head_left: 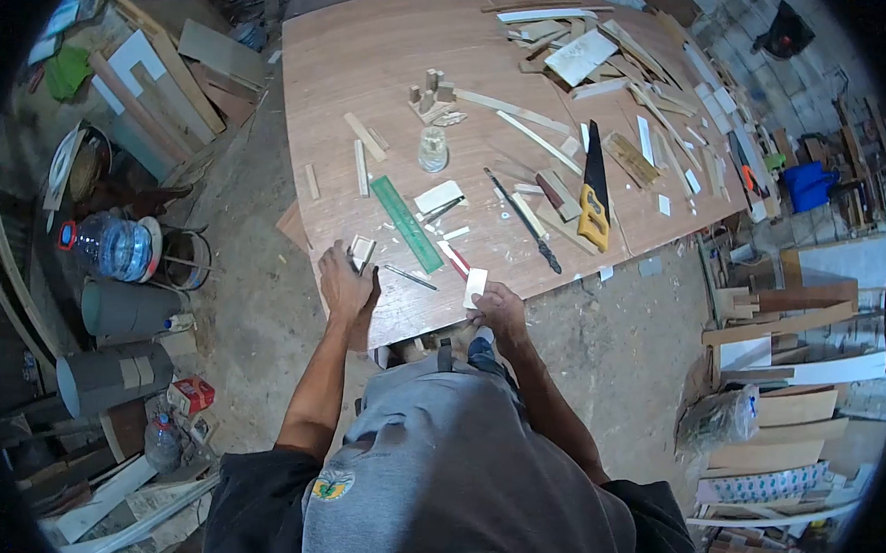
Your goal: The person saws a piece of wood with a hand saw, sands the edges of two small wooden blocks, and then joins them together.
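Both arms reach down to the wooden worktop [354, 62], left hand [342, 283] gripping a small pale framed block [362, 250] at the near edge, right hand [501, 310] pinching a flat white rectangular piece [474, 287] just beside it.

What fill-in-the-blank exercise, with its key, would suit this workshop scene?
The pale rectangular piece is held in the person's ____ hand.
The flat ruler on the table is coloured ____.
The handsaw has a black blade and a mostly ____ handle.

Missing words, in order: right; green; yellow.
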The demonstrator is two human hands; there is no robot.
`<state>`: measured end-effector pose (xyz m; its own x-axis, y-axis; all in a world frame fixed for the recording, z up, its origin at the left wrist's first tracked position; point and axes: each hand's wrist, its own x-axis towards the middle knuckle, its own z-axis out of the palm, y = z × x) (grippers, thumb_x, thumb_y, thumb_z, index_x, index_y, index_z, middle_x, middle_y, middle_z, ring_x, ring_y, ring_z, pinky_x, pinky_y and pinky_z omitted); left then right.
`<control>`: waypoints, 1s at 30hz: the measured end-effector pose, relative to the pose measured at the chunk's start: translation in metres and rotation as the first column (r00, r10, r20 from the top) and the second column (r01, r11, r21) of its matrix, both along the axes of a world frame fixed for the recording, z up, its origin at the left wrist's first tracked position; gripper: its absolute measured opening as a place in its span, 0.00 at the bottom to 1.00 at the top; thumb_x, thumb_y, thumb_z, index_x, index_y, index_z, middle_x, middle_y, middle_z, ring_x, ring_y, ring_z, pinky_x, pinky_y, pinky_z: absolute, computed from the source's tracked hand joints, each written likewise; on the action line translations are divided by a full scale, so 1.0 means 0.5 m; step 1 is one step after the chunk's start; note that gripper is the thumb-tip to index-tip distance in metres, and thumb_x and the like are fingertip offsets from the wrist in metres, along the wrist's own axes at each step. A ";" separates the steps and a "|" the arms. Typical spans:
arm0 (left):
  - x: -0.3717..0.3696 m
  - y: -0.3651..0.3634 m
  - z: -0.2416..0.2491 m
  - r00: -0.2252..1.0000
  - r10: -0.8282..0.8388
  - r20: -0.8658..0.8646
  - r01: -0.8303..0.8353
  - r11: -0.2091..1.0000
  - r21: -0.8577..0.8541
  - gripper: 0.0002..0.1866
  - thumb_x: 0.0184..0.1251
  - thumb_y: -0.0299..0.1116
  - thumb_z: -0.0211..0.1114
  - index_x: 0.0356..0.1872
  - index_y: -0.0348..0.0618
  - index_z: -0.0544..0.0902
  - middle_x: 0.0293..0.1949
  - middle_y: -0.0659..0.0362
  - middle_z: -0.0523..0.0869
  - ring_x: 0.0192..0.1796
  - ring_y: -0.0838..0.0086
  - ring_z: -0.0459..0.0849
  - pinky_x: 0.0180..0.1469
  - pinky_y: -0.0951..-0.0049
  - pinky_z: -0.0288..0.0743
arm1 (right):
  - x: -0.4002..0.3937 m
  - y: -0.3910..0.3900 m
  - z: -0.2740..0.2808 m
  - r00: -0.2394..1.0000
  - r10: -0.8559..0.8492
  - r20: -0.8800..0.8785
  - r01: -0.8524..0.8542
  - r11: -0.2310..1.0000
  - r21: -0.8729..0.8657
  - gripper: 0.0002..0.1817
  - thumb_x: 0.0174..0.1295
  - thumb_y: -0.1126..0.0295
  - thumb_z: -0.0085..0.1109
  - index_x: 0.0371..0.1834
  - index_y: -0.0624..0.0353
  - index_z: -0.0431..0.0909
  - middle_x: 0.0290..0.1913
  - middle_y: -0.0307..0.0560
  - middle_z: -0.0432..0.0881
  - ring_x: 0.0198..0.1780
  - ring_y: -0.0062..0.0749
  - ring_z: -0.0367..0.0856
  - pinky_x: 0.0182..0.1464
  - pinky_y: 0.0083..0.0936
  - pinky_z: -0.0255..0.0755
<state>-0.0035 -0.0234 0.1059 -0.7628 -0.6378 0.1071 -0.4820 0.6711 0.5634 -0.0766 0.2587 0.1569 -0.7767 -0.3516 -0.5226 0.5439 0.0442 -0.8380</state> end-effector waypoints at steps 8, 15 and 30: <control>0.026 0.026 -0.035 0.996 0.084 0.036 -0.084 0.996 -0.010 0.32 0.55 0.34 0.72 0.61 0.37 0.70 0.53 0.40 0.76 0.58 0.45 0.73 0.60 0.50 0.68 | -0.064 0.077 -0.110 0.970 0.023 -0.240 0.022 0.983 0.182 0.17 0.63 0.72 0.63 0.53 0.66 0.77 0.36 0.49 0.86 0.34 0.30 0.85 0.37 0.23 0.78; -0.004 0.023 -0.070 0.989 0.033 0.147 -0.033 0.999 -0.002 0.34 0.53 0.26 0.73 0.62 0.38 0.67 0.50 0.40 0.78 0.55 0.43 0.75 0.56 0.48 0.71 | -0.245 0.145 -0.218 0.646 0.476 -0.596 0.155 0.683 0.714 0.16 0.60 0.68 0.64 0.49 0.64 0.83 0.45 0.62 0.85 0.48 0.58 0.84 0.51 0.40 0.78; 0.023 0.066 0.005 0.958 0.275 0.075 -0.124 0.166 0.978 0.15 0.65 0.23 0.64 0.52 0.37 0.80 0.39 0.59 0.86 0.40 0.73 0.85 0.44 0.72 0.79 | -0.465 0.068 -0.155 0.569 0.768 -0.295 -0.016 0.369 0.929 0.18 0.62 0.74 0.55 0.56 0.60 0.75 0.53 0.56 0.79 0.49 0.51 0.85 0.48 0.42 0.82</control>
